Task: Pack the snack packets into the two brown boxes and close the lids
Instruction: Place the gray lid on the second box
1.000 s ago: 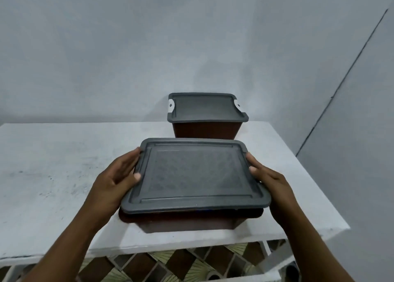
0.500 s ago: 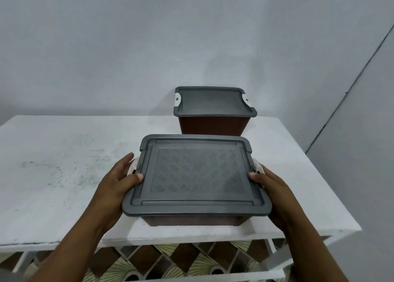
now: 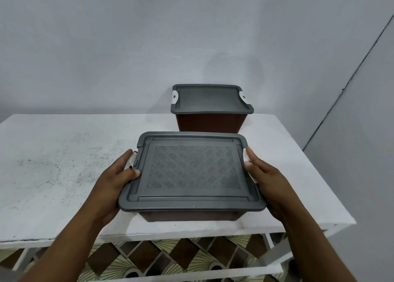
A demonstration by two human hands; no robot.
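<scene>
Two brown boxes with grey lids stand on the white table (image 3: 64, 175). The near box (image 3: 189, 215) sits by the front edge with its grey lid (image 3: 189, 171) lying flat on top. My left hand (image 3: 115, 179) holds the lid's left side, thumb on the rim beside the white clip (image 3: 131, 161). My right hand (image 3: 264, 181) holds the right side, its fingers over the right white clip (image 3: 247, 157). The far box (image 3: 210, 123) stands behind by the wall, its lid (image 3: 210, 99) on and both white clips up. No snack packets are visible.
A grey wall rises right behind the table, and a second wall closes in on the right. The table's right edge runs just past my right hand. Under the table, white frame bars (image 3: 268, 258) cross a patterned floor (image 3: 170, 258).
The near lid has settled flat onto its box, and the white side clips now show beside my fingers. Both hands stayed at the lid's sides.
</scene>
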